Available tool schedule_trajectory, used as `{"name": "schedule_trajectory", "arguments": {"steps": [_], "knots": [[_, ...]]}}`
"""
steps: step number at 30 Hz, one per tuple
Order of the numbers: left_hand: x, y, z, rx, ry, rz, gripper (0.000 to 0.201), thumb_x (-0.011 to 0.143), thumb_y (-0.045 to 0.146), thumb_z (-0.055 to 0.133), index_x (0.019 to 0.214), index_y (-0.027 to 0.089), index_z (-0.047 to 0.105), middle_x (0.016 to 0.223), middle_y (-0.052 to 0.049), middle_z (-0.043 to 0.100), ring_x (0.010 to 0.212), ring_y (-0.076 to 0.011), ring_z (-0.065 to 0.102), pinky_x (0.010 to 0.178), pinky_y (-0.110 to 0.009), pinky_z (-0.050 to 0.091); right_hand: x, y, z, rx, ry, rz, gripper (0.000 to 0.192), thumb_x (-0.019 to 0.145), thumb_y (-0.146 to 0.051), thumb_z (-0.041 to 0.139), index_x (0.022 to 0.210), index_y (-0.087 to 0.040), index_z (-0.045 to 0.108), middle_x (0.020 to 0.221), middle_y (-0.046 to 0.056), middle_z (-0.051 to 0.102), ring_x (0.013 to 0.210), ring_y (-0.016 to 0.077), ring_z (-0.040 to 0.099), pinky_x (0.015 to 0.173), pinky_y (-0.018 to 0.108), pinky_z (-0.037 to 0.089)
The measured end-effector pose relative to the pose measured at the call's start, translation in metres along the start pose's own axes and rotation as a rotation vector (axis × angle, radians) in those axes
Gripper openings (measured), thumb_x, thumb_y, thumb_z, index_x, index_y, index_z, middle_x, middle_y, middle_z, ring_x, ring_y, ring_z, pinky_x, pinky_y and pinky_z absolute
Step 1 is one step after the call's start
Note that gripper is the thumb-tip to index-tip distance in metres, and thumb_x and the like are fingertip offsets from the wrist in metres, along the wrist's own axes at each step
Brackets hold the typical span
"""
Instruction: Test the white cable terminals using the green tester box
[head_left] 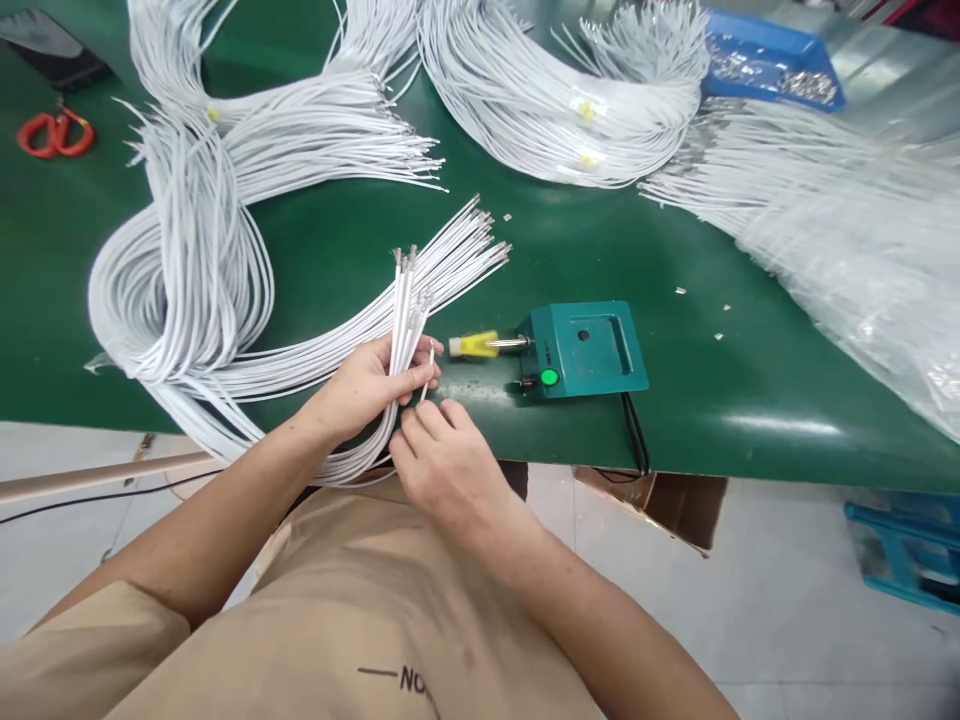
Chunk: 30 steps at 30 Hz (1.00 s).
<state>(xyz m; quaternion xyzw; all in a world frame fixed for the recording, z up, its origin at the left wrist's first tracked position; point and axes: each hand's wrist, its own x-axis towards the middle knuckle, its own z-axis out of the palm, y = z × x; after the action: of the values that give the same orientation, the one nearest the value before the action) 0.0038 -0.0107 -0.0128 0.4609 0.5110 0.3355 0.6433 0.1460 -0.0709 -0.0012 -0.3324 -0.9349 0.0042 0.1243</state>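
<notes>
My left hand (pixel 382 380) is closed round a small bunch of white wires (pixel 405 310), whose bare ends point up and away from me. One single wire (pixel 427 370) stands apart at its fingertips. Close below, my right hand (pixel 446 465) has its fingers curled in at the lower part of that single wire, pinching it as far as I can see; the fingertips are partly hidden. Behind the left hand more white wires (pixel 457 255) lie fanned out on the table. A teal machine (pixel 589 370) with a green button and a yellow-tipped rod stands just right of my hands.
Coiled white wire bundles (pixel 195 250) lie at left, with others (pixel 540 120) at the back. Red-handled scissors (pixel 56 133) rest at far left. A blue tray (pixel 772 60) holds small metal parts. Plastic-wrapped wires (pixel 847 230) cover the right. A cardboard box (pixel 682 505) sits below the table edge.
</notes>
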Motion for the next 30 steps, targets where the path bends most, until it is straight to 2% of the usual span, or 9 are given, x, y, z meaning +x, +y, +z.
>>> {"name": "schedule_trajectory", "arguments": {"steps": [3, 6, 8, 10, 12, 15, 23, 27, 30], "knots": [[-0.005, -0.001, -0.002, -0.046, -0.012, -0.031, 0.032, 0.074, 0.036, 0.072, 0.099, 0.017, 0.065, 0.09, -0.004, 0.066, 0.081, -0.0158, 0.062, 0.064, -0.024, 0.047, 0.0, -0.015, -0.001, -0.02, -0.101, 0.026, 0.021, 0.087, -0.008, 0.044, 0.08, -0.012, 0.063, 0.082, 0.011, 0.065, 0.084, 0.0239, 0.055, 0.07, 0.037, 0.042], [-0.01, -0.002, -0.005, -0.047, 0.025, -0.023, 0.033, 0.075, 0.04, 0.07, 0.099, 0.017, 0.067, 0.093, -0.006, 0.068, 0.088, -0.0179, 0.062, 0.075, -0.029, 0.048, -0.002, -0.017, -0.015, 0.182, -0.253, 0.076, 0.014, 0.083, -0.016, 0.056, 0.071, -0.016, 0.063, 0.068, 0.006, 0.065, 0.07, 0.0203, 0.056, 0.059, 0.033, 0.04], [-0.013, -0.002, -0.007, 0.018, 0.049, 0.001, 0.034, 0.074, 0.042, 0.071, 0.098, 0.018, 0.069, 0.091, -0.005, 0.068, 0.085, -0.0179, 0.062, 0.077, -0.03, 0.047, 0.001, -0.009, -0.027, 0.36, -0.286, 0.212, 0.02, 0.085, -0.03, 0.059, 0.069, -0.018, 0.063, 0.066, 0.004, 0.066, 0.062, 0.0169, 0.055, 0.056, 0.031, 0.038], [-0.018, -0.002, -0.008, 0.071, 0.033, 0.034, 0.034, 0.074, 0.042, 0.071, 0.099, 0.018, 0.07, 0.089, -0.005, 0.069, 0.084, -0.0185, 0.062, 0.079, -0.031, 0.046, 0.007, 0.007, -0.038, 0.505, -0.156, 0.448, 0.027, 0.09, -0.031, 0.051, 0.069, -0.019, 0.063, 0.067, 0.001, 0.066, 0.059, 0.0136, 0.055, 0.056, 0.028, 0.037], [-0.022, -0.001, -0.007, 0.099, -0.008, 0.068, 0.034, 0.073, 0.04, 0.072, 0.098, 0.018, 0.071, 0.09, -0.005, 0.07, 0.086, -0.0197, 0.062, 0.082, -0.031, 0.046, 0.018, 0.025, -0.042, 0.69, 0.108, 0.684, 0.027, 0.09, -0.036, 0.05, 0.074, -0.019, 0.064, 0.065, -0.001, 0.064, 0.058, 0.0115, 0.054, 0.059, 0.026, 0.039], [-0.028, 0.0, -0.005, 0.106, -0.034, 0.081, 0.034, 0.069, 0.04, 0.075, 0.095, 0.018, 0.072, 0.087, -0.004, 0.07, 0.081, -0.0195, 0.062, 0.079, -0.03, 0.047, 0.032, 0.042, -0.038, 0.962, 0.305, 0.8, 0.022, 0.08, -0.041, 0.062, 0.08, -0.019, 0.064, 0.064, -0.003, 0.061, 0.057, 0.0107, 0.052, 0.059, 0.024, 0.042], [-0.029, 0.001, -0.006, -0.166, 0.116, 0.153, 0.027, 0.073, 0.041, 0.071, 0.083, 0.017, 0.065, 0.078, -0.001, 0.064, 0.075, -0.0136, 0.058, 0.077, -0.027, 0.047, 0.034, 0.035, -0.023, 1.181, 0.38, 0.842, 0.022, 0.073, -0.038, 0.067, 0.067, -0.018, 0.062, 0.062, -0.003, 0.059, 0.056, 0.0104, 0.05, 0.057, 0.024, 0.04], [-0.025, 0.001, -0.003, -0.136, 0.095, 0.165, 0.028, 0.066, 0.032, 0.078, 0.075, 0.017, 0.057, 0.072, 0.003, 0.059, 0.068, -0.0105, 0.054, 0.07, -0.024, 0.045, 0.034, 0.031, -0.02, 1.272, 0.331, 0.858, 0.018, 0.073, -0.036, 0.067, 0.073, -0.018, 0.064, 0.067, -0.001, 0.064, 0.061, 0.0135, 0.058, 0.062, 0.026, 0.046], [-0.027, 0.003, 0.0, -0.029, 0.125, 0.16, 0.027, 0.067, 0.034, 0.076, 0.072, 0.016, 0.056, 0.071, 0.002, 0.059, 0.066, -0.0107, 0.052, 0.066, -0.024, 0.042, 0.036, 0.031, -0.019, 1.297, 0.397, 0.903, 0.016, 0.069, -0.033, 0.071, 0.072, -0.018, 0.065, 0.067, -0.001, 0.065, 0.06, 0.013, 0.057, 0.062, 0.026, 0.046]]}}
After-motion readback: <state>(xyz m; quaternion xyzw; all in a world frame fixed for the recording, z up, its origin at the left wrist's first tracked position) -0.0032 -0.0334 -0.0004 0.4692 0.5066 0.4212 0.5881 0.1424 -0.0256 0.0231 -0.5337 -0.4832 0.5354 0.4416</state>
